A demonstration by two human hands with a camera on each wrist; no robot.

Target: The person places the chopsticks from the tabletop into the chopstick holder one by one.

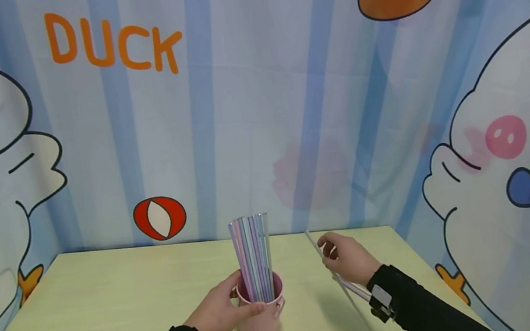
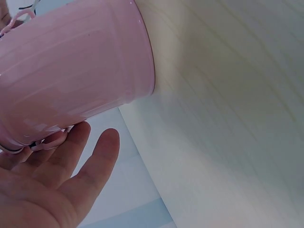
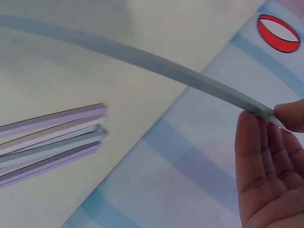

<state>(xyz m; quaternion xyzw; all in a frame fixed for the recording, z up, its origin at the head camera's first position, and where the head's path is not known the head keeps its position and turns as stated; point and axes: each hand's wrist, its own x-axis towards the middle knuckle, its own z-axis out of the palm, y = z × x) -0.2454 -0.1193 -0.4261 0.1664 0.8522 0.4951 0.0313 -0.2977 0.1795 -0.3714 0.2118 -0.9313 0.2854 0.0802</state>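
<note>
A pink bucket-shaped cup [image 1: 260, 327] with small side loops stands on the table, holding an upright bundle of pastel straws [image 1: 254, 257]. My left hand [image 1: 220, 310] grips the cup from the left, thumb across the front of its rim. In the left wrist view, that hand's fingers [image 2: 80, 137] touch a loop on the pink wall. To the right of the cup, my right hand [image 1: 350, 260] pinches one pale grey-blue straw [image 3: 156, 65] near its end, between thumb and fingertips. Below that wrist lie several loose straws [image 3: 52, 140], lilac, pinkish and grey-blue, partly hidden in the head view.
The pale yellow wooden table [image 1: 110, 311] ends at a blue-striped cloth backdrop [image 1: 254, 102] behind it. Printed ducks cover the cloth on both sides, and a red and white ball [image 1: 160, 218] is printed low at the back.
</note>
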